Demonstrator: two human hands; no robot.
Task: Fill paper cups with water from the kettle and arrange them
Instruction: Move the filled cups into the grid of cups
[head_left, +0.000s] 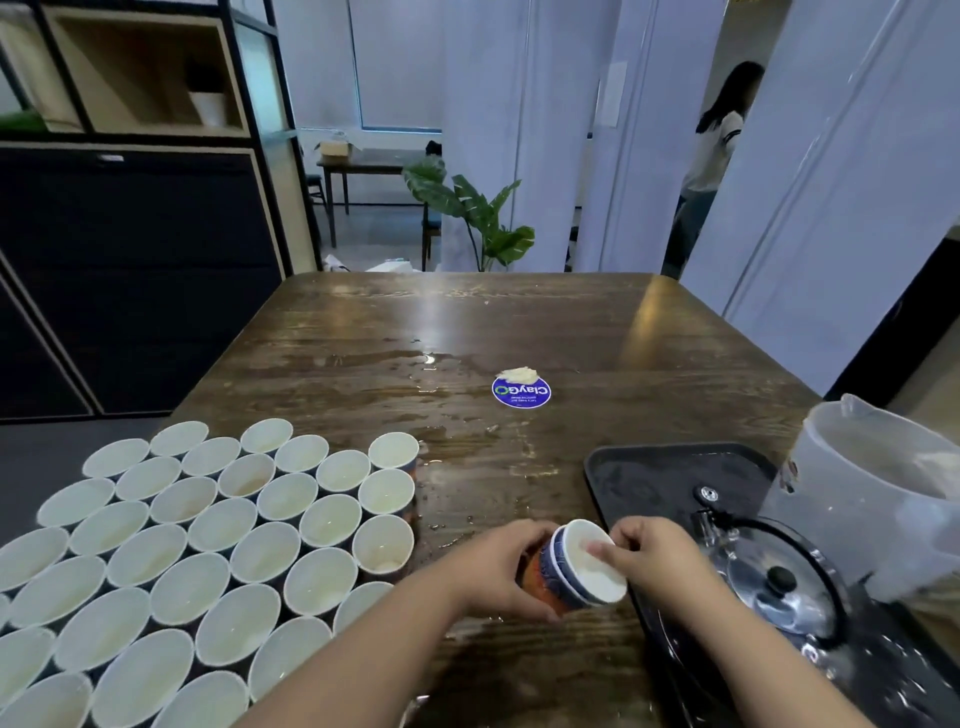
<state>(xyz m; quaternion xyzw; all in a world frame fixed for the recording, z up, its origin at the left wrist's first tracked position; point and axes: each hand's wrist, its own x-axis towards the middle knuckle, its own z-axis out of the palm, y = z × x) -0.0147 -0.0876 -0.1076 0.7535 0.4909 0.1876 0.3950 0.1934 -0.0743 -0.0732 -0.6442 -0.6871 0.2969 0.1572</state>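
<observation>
Your left hand (498, 569) grips a short stack of nested cups (576, 569), tilted above the wet table (467, 322), while your right hand (652, 553) pinches the top cup's rim. Filled cups (218, 525) crowd the left; the kettle (779, 582) sits on the tray (649, 467) at right.

Blue sticker (521, 392) mid-table w/ white blob (516, 373); potted plant (470, 210) beyond.
</observation>
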